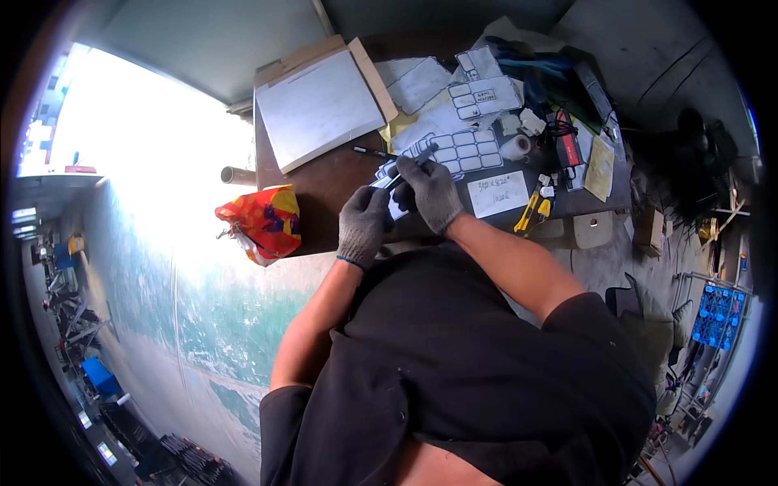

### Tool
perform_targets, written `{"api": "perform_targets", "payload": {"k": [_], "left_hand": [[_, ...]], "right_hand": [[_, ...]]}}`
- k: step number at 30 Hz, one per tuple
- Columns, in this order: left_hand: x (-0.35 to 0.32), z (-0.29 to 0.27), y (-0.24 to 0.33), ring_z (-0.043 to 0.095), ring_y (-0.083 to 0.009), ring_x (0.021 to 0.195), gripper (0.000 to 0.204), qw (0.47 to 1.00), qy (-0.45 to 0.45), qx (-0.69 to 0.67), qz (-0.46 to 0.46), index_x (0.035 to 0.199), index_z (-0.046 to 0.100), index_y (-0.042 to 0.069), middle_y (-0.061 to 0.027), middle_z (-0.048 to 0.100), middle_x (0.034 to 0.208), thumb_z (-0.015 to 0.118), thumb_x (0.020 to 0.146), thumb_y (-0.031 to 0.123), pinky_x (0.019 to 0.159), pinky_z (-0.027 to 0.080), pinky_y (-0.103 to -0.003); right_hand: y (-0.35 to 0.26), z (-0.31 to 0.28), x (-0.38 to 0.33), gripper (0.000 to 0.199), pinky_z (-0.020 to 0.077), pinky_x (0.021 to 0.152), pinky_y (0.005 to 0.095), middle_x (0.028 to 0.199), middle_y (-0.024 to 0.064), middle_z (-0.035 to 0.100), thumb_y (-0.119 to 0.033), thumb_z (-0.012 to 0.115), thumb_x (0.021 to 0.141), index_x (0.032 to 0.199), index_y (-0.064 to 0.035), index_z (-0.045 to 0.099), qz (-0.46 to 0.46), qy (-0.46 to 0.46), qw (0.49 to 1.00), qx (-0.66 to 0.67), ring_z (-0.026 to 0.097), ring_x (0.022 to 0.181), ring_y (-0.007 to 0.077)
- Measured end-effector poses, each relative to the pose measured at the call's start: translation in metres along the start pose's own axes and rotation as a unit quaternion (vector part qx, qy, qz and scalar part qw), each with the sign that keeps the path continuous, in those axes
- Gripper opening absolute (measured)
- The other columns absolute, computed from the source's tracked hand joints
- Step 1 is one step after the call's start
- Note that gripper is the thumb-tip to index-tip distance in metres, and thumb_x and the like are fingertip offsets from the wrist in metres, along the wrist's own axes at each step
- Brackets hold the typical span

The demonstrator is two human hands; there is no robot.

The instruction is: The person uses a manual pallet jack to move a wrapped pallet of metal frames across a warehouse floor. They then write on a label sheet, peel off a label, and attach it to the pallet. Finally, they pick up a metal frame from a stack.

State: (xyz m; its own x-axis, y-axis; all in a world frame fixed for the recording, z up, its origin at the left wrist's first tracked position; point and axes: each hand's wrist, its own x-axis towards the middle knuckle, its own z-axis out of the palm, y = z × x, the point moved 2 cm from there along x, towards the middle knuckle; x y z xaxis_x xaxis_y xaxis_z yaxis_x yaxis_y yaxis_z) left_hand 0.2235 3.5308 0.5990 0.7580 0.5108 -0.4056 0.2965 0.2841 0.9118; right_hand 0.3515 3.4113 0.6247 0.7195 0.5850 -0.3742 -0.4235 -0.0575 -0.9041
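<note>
So that it is presumably steadied, a slim dark bar (394, 183) is gripped by curled left hand (364, 220) and right hand (428, 191).

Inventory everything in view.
Table: 1, dark brown, beneath papers
Flat cardboard sheet: 1, brown, table's left
Crinkly plastic bag: 1, red, front left
Slim marker: 1, black, beside labels
Outlined label sheets: several, white, table centre
Rectangular paper note: 1, white, right of hands
Slim cutter: 1+, yellow, right of note
Boxy device: 1, red, table's right
Plastic lattice: 1, blue, far right
Background clutter: uncounted, mixed, both sides
Slim object: 1, dark, at both hands
Left gloved hand: 1, grey, centre
Right gloved hand: 1, grey, centre
</note>
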Motion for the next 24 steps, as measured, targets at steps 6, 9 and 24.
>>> {"api": "perform_targets", "payload": {"k": [6, 9, 24], "left_hand": [[0.011, -0.017, -0.033, 0.068, -0.0135, 0.07, 0.028, 0.997, 0.072, -0.037, -0.018, 0.129, 0.072, -0.001, -0.005, 0.072, 0.087, 0.07, 0.112, 0.021, 0.062, 0.055, -0.032], [0.011, -0.05, -0.075, 0.069, -0.0139, 0.071, 0.028, 0.996, 0.089, 0.013, -0.013, 0.128, 0.073, 0.0, -0.0053, 0.073, 0.089, 0.072, 0.11, 0.02, 0.061, 0.056, -0.03], [-0.013, -0.06, -0.089, 0.068, -0.0148, 0.069, 0.023, 0.992, 0.112, -0.03, -0.056, 0.121, 0.07, -0.004, -0.0086, 0.072, 0.085, 0.072, 0.107, 0.014, 0.06, 0.055, -0.031]], "right_hand": [[0.041, -0.048, 0.122, 0.057, 0.0431, 0.045, 0.033, 0.07, 0.0072, 0.07, -0.055, 0.061, 0.114, 0.093, -0.0036, 0.072, 0.099, 0.143, 0.984, 0.022, 0.059, 0.048, 0.0168], [0.068, -0.08, 0.175, 0.063, 0.0577, 0.056, 0.04, 0.078, 0.015, 0.079, -0.059, 0.062, 0.111, 0.089, -0.0019, 0.075, 0.156, 0.124, 0.98, -0.013, 0.074, 0.062, 0.0241], [0.106, -0.099, 0.113, 0.048, 0.0598, 0.106, 0.0481, 0.129, 0.0211, 0.079, -0.036, 0.086, 0.09, 0.127, -0.0073, 0.077, 0.105, 0.167, 0.801, -0.565, 0.075, 0.126, 0.0378]]}}
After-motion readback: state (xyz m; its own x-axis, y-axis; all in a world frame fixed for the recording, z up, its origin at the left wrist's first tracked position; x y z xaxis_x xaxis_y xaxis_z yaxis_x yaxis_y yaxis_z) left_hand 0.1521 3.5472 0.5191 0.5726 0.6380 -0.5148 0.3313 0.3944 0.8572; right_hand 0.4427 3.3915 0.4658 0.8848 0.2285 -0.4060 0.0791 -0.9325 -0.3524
